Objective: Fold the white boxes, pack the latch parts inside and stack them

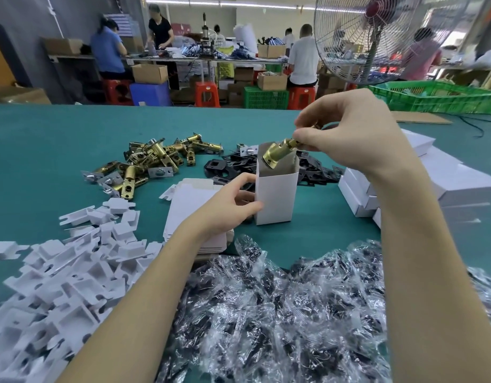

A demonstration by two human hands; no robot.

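An upright white box (276, 196) stands open-topped on the green table (45, 150). My left hand (233, 201) grips its left side. My right hand (352, 134) holds a brass latch part (277, 153) tilted over the box's open top, round end down. A heap of brass latch parts (153, 161) lies at the left, black plates (230, 164) behind the box. Flat white box blanks (191, 200) lie under my left hand. Closed white boxes (437, 183) are stacked at the right.
White folded card inserts (59, 272) cover the near left. Clear bags with dark parts (280, 313) fill the near middle. A green crate (437, 99) and a standing fan (376, 37) are at the far right. Several people work at benches behind.
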